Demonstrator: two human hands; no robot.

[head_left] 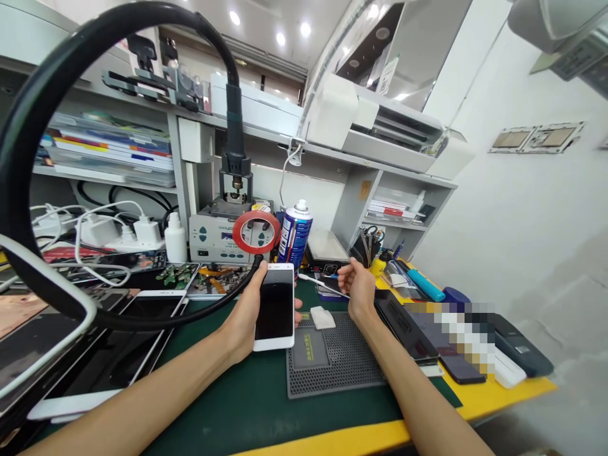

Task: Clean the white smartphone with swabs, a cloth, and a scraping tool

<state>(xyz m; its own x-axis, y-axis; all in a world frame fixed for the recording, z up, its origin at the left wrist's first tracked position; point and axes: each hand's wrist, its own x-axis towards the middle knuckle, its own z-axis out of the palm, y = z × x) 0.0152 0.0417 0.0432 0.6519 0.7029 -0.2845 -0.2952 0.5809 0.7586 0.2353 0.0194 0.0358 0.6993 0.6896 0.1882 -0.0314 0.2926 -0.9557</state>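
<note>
My left hand is closed around a white-framed smartphone, its dark screen facing me. The phone is held upright over the bench, left of a grey perforated rubber mat. My right hand is raised behind the mat with its fingers curled. Whatever those fingers hold, if anything, is hidden. A thin white stick like a brush reaches toward that hand, and I cannot tell whether it is gripped. On the mat lies a folded white wipe.
A thick black hose loops across the left side. Several phones lie at left, with more at right. Behind stand a blue spray can, a roll of red tape, a white bottle and a grey machine.
</note>
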